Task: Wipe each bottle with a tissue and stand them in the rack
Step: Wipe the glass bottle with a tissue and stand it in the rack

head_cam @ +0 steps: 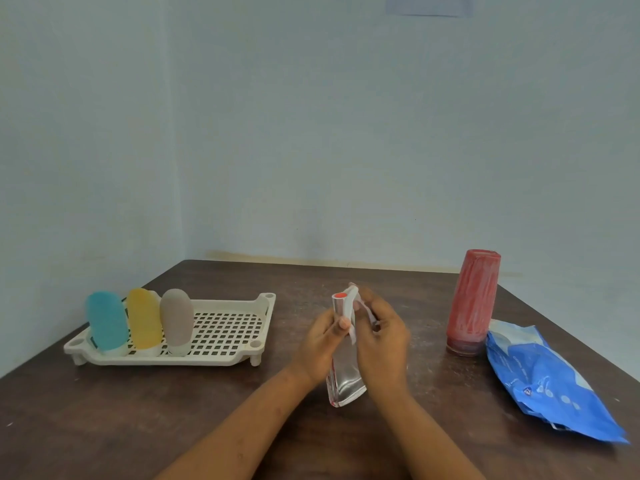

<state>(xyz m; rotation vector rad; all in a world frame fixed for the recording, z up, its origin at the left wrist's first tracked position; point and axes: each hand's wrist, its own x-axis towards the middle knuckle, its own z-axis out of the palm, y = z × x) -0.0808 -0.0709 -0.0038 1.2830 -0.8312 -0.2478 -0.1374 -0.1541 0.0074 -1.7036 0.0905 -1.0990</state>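
A dark brown table (207, 410) with a scuffed, dusty top is pushed into the corner of two pale blue walls (346, 133). Near its left edge sits a cream slotted rack (266, 301). A teal bottle (105, 320), a yellow bottle (143, 318) and a grey-brown bottle (176, 320) stand cap-down in a row at the rack's left end, and the rest of its grid is bare. Over the middle of the table the left hand (320, 344) grips the upper body of a clear bottle (346, 379) with a red top. The right hand (381, 341) pinches a white tissue (351, 306) against the bottle's neck. Bare tabletop lies between the hands and the rack. Toward the far right corner a red bottle (472, 303) stands upside down, with a crumpled blue packet (547, 379) just beside it along the right edge. The hands hide the clear bottle's middle, and the right fingertips are blurred. The table's near edge and both forearms run out of view below.
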